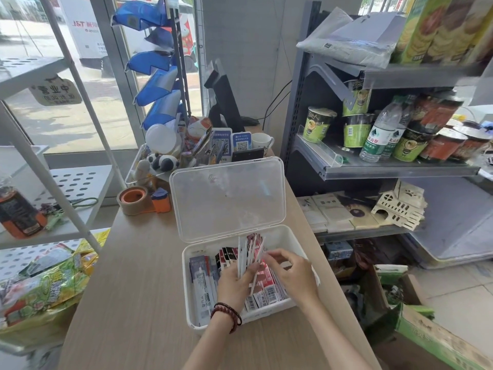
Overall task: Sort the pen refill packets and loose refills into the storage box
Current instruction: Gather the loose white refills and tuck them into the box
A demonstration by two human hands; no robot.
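A white storage box stands on the wooden counter, its clear lid tilted up at the back. Several refill packets lie inside, pale ones on the left and red ones on the right. My left hand, with a bead bracelet at the wrist, holds a fanned bunch of slim red-and-white refill packets upright over the box. My right hand is beside it, fingertips pinching the edge of that bunch.
A tape roll and an orange dispenser sit left of the lid. Behind it stands a clear tray of trinkets, QR stands and a mug. Metal shelves with cup noodles and bottles rise at the right, snack bags at the left.
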